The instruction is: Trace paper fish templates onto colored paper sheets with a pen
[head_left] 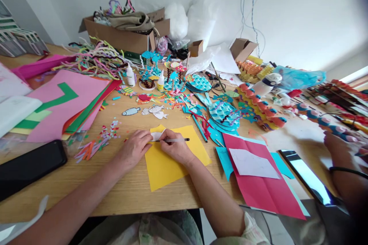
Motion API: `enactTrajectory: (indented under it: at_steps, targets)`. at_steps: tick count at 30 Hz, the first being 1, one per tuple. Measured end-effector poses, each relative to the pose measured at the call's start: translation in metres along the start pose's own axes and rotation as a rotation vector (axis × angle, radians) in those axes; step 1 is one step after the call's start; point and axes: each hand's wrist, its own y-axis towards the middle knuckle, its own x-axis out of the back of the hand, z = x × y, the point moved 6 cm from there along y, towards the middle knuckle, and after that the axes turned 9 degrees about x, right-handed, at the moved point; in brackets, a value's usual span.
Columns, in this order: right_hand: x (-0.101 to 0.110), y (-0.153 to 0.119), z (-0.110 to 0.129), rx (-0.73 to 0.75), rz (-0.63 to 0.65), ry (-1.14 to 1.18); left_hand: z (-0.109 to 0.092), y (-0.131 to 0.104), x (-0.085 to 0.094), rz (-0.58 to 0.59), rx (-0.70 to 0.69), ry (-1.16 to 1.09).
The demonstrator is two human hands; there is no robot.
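A yellow paper sheet (178, 164) lies on the wooden table in front of me. At its upper edge is a small white paper piece (157, 136), partly covered by my fingers. My left hand (136, 146) has curled fingers and pinches the left end of that white piece against the table. My right hand (176, 146) is closed around a pen (179, 139), its tip hidden by the fingers, near the white piece. Just beyond my hands lie white fish cutouts (158, 111) and a blue-grey fish cutout (131, 111).
Paper scraps (94, 143) and coloured sheets (60, 99) lie left, near a black phone (33, 168). Glue bottles (130, 75) stand ahead. Red paper (267, 187) and another phone (307, 178) lie right, beside another person's hand (337, 147). Cardboard box (117, 38) behind.
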Motion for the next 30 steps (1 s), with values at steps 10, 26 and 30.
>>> enactTrajectory:
  at_steps: [10, 26, 30]
  targets:
    - [0.003, 0.002, 0.001, -0.041, -0.01, 0.026, 0.002, -0.001, -0.001, -0.014, 0.003, -0.008]
    - [0.01, 0.002, -0.007, -0.063, -0.085, 0.029, 0.002, -0.001, -0.001, 0.002, 0.003, -0.016]
    - [0.01, 0.001, -0.014, -0.113, -0.105, 0.182, 0.002, 0.0, -0.001, -0.003, -0.008, -0.011]
